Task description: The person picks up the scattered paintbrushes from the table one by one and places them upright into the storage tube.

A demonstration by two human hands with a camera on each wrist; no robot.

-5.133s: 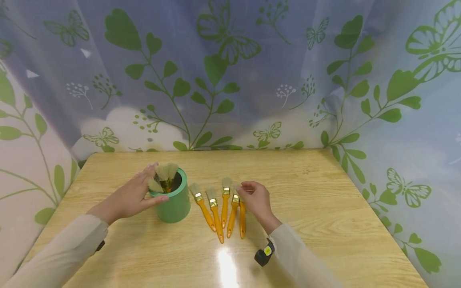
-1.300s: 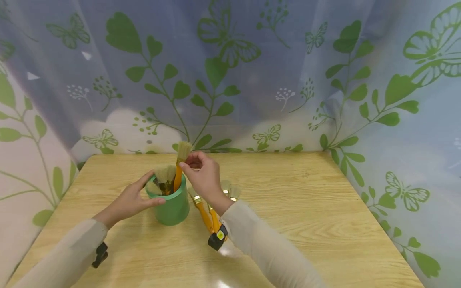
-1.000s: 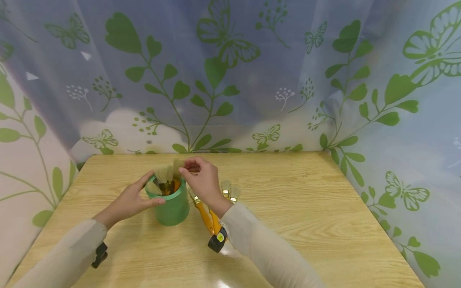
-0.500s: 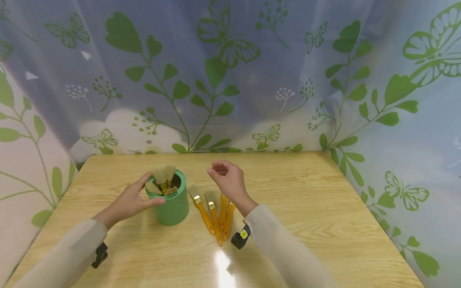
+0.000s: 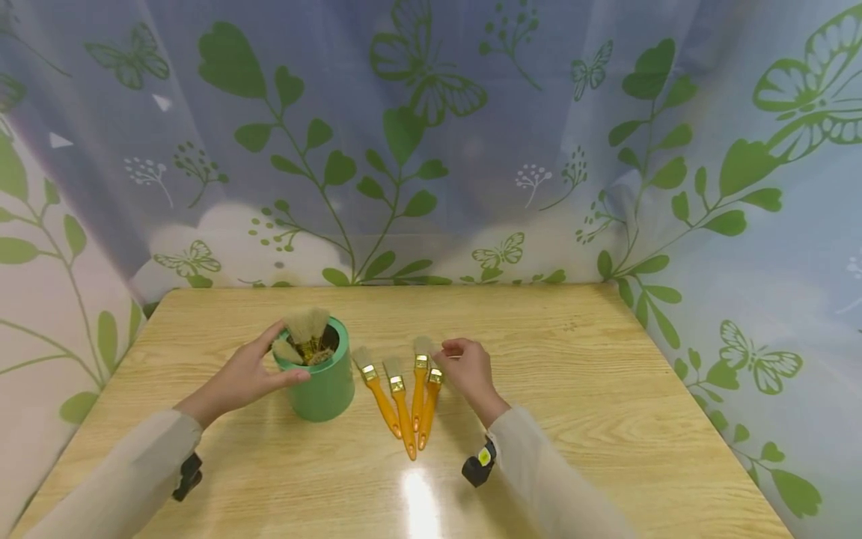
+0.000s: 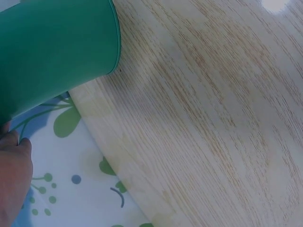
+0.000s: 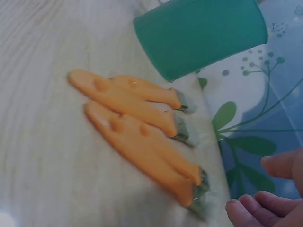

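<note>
Paintbrushes (image 5: pixel 404 418), four of them, lay fanned out on the wood-grain desk (image 5: pixel 572 449), their orange handles drawing together toward the near side and their pale bristles pointing toward the far side. Each had a shiny gold-coloured metal band between handle and bristles. The third and fourth, counting from the left, lay close against each other, and the fourth was the nearest to the right hand (image 5: pixel 474 370). That hand was just beside its bristles, thumb and fingers loosely bent and grasping nothing; the right wrist view, somewhat blurred, showed a gap between fingertips and bristles. Left of the fan, near the first brush, a green pot (image 5: pixel 323 393) stood upright on the desk. The left hand (image 5: pixel 245 378) grasped it near the top, thumb along the near side by the rim and fingers at the far left side. More brushes (image 5: pixel 307 328) stood inside the pot, bristles uppermost and leaning different ways, overlapping so much that their number could not be told. Light sleeves (image 5: pixel 114 479) covered both forearms, and a black device (image 5: pixel 480 466) sat at the right wrist. Behind the desk hung patterned cloth (image 5: pixel 471 172) printed with green leaves and butterflies.
</note>
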